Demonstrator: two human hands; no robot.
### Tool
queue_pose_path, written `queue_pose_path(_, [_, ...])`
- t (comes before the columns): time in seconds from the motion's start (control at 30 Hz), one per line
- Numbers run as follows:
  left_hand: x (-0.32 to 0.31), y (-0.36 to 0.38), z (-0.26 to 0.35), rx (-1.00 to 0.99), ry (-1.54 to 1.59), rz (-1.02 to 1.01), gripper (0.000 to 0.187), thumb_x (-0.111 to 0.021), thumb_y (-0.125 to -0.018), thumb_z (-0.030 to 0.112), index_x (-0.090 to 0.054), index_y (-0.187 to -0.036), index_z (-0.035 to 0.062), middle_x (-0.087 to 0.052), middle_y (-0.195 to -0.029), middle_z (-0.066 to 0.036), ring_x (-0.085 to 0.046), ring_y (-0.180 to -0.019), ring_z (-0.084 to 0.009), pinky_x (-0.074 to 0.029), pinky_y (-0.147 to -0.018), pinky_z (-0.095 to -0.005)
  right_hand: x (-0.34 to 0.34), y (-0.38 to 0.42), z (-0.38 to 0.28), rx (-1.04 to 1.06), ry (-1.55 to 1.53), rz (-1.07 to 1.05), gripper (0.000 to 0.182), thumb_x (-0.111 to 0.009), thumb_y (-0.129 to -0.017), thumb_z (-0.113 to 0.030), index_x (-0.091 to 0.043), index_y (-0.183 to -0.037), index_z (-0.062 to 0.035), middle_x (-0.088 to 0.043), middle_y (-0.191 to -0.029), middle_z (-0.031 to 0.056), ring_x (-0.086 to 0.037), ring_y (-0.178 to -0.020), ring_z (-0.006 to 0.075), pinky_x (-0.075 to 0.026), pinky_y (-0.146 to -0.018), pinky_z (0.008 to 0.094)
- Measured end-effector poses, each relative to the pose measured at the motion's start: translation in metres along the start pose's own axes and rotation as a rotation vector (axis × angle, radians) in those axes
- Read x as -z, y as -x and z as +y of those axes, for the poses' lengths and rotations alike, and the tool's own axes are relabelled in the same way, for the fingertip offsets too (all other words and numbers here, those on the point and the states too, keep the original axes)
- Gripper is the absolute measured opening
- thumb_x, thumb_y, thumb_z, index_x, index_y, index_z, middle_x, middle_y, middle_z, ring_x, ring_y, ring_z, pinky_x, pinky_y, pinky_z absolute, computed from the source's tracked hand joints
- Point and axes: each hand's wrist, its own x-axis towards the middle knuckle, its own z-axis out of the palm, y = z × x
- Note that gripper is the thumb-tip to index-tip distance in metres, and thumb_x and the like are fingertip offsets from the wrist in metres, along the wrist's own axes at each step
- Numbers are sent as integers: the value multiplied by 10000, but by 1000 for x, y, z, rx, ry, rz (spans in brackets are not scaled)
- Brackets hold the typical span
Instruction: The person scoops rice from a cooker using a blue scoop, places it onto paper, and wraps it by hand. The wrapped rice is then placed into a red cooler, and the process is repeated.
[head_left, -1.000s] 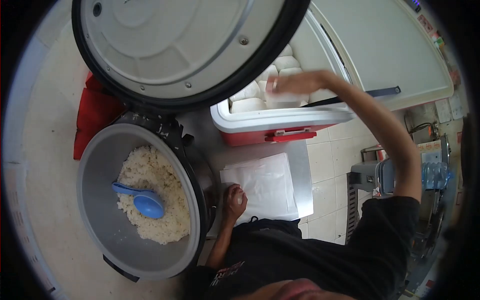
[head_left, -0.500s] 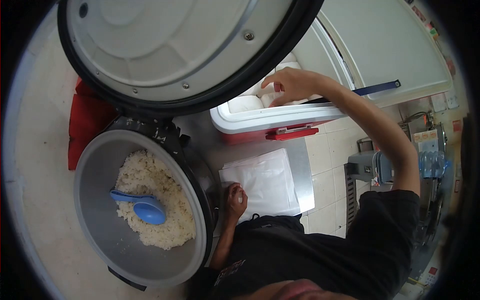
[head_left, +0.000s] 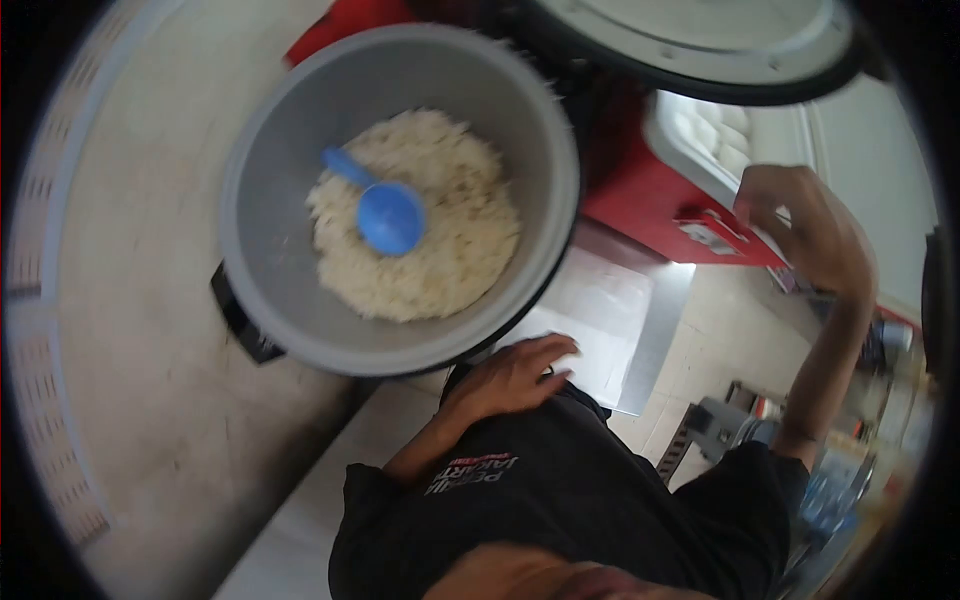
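My left hand (head_left: 520,375) is just in front of my body, over the near edge of the white paper sheets (head_left: 595,315). Its fingers are spread apart, with a ring on one, and it holds nothing. My right hand (head_left: 808,225) hangs over the front edge of the red and white cooler box (head_left: 640,190). Its fingers are bent, a gap shows between thumb and fingers, and no object is visible in it. White wrapped bundles (head_left: 722,135) lie inside the cooler. To the left, a blue scoop (head_left: 390,218) rests on cooked rice (head_left: 440,270) in a large rice cooker (head_left: 250,190).
The cooker's raised lid (head_left: 700,25) stands beyond the pot and overhangs the cooler. A metal tabletop (head_left: 655,340) carries the paper. The cooler's open lid (head_left: 880,170) is on the right, with clear plastic bottles (head_left: 835,490) lower down. Red cloth (head_left: 350,30) lies behind the cooker.
The view has swung left toward the cooker. My right hand has come out from above the bundles to the cooler's front edge. My left hand has uncurled and drawn back from the paper.
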Motion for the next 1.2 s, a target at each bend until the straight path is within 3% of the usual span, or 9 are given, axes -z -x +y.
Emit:
queue_pose_path(0.07, [30, 20, 48, -57, 179, -25, 321, -650, -830, 216, -592, -1071, 12, -594, -1130, -192, -604, -1012, -332, -506, -799, -434, 2, -50, -61, 131, -96, -213, 101, -549, -860, -97, -604, -930, -51, -619, -899, 105, -592, -854, 272, -459, -791, 381])
queue_pose_path(0.2, [62, 73, 54, -613, -152, 1194, 223, -580, -888, 195, -593, -997, 0, -603, -1001, -174, -605, -919, -260, -494, -782, -356, -62, -142, -134, 627, 15, -208, 153, -526, -853, -47, -565, -999, -26, -610, -936, 124, -586, -902, 332, -452, -755, 424])
queue_pose_path(0.27, [91, 71, 33, -336, -648, 1699, 224, -535, -908, 183, -562, -965, -32, -562, -1073, -190, -549, -1009, -278, -462, -842, -363, -111, -203, -158, 820, 103, -135, 245, -559, -803, -13, -586, -1045, -38, -606, -1038, 112, -587, -967, 334, -475, -823, 428])
queue_pose_path(0.57, [115, 64, -37, -127, -547, 1869, 300, -365, -962, 234, -492, -1057, -20, -488, -1121, -172, -501, -982, -221, -388, -821, -333, -228, -315, -200, 1430, 862, -259, 300, -692, -727, -92, -642, -1023, -94, -538, -1212, 44, -461, -1209, 190, -462, -944, 361])
queue_pose_path(0.67, [115, 59, -47, -341, -397, 1914, 275, -372, -957, 225, -490, -1020, -15, -481, -1101, -162, -496, -990, -219, -402, -837, -334, -216, -314, -169, 1453, 689, -271, 320, -637, -790, -120, -585, -1091, -23, -592, -1103, 127, -559, -1077, 291, -489, -842, 402])
queue_pose_path(0.77, [115, 63, -49, -328, -480, 1874, 242, -387, -948, 205, -490, -980, -12, -480, -1067, -150, -498, -991, -223, -413, -867, -347, -172, -285, -176, 789, 679, -658, 414, -635, -816, -150, -494, -1168, 18, -636, -960, 199, -626, -936, 327, -487, -775, 449])
queue_pose_path(0.97, [114, 64, -48, -319, -483, 1859, 179, -436, -921, 148, -504, -956, -15, -479, -1047, -142, -497, -988, -232, -413, -893, -374, -199, -301, -122, 478, 318, -69, 387, -580, -845, -167, -457, -1136, 56, -626, -740, 206, -650, -731, 332, -492, -660, 451])
queue_pose_path(1.03, [115, 65, -47, -316, -504, 1839, 171, -443, -918, 141, -508, -951, -13, -481, -1046, -140, -497, -982, -231, -413, -890, -371, -206, -308, -152, 40, -16, -660, 294, -534, -849, -155, -479, -1044, 58, -593, -678, 176, -629, -668, 260, -490, -573, 411])
queue_pose_path(1.2, [116, 68, -48, -317, -533, 1833, 150, -455, -908, 124, -517, -939, -9, -487, -1040, -139, -502, -954, -226, -414, -879, -363, -228, -279, -200, -148, -432, -794, 207, -514, -862, -155, -477, -944, 31, -508, -672, 82, -517, -558, 155, -446, -467, 314])
